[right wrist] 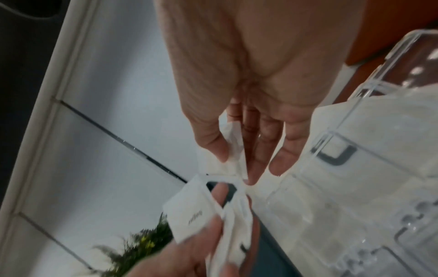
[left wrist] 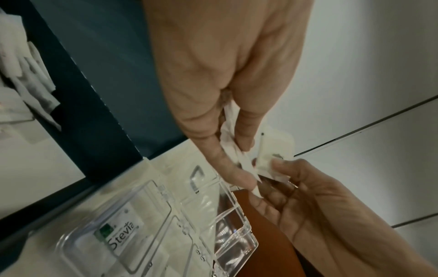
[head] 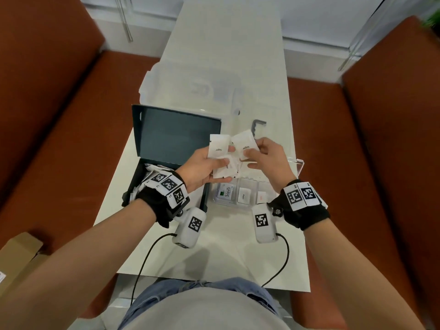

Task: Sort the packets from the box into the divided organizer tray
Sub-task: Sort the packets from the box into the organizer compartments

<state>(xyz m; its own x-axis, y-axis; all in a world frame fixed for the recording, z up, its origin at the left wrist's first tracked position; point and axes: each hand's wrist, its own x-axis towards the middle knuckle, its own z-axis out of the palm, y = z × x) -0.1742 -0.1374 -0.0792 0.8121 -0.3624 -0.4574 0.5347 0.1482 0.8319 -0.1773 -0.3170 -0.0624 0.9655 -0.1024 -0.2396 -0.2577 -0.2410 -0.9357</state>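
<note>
My left hand (head: 209,163) holds a small bunch of white packets (head: 220,160); the top one reads Sugar (head: 219,146). My right hand (head: 259,158) pinches another white Sugar packet (head: 245,144) between thumb and fingers, just right of the bunch. Both hands hover above the clear divided organizer tray (head: 245,203), where a Stevia packet (head: 227,190) and two small white packets (head: 245,195) lie in separate front compartments. The dark box (head: 147,172) stands open at my left with more white packets (head: 152,172) inside. In the left wrist view the tray (left wrist: 213,234) lies below my fingers (left wrist: 227,168).
The box lid (head: 176,136) stands raised behind my left hand. A clear plastic sheet (head: 190,89) lies farther back on the white table (head: 214,253). A dark bracket (head: 258,126) sits behind the tray. Orange seats (head: 59,129) flank the table. A cardboard box (head: 19,258) lies at lower left.
</note>
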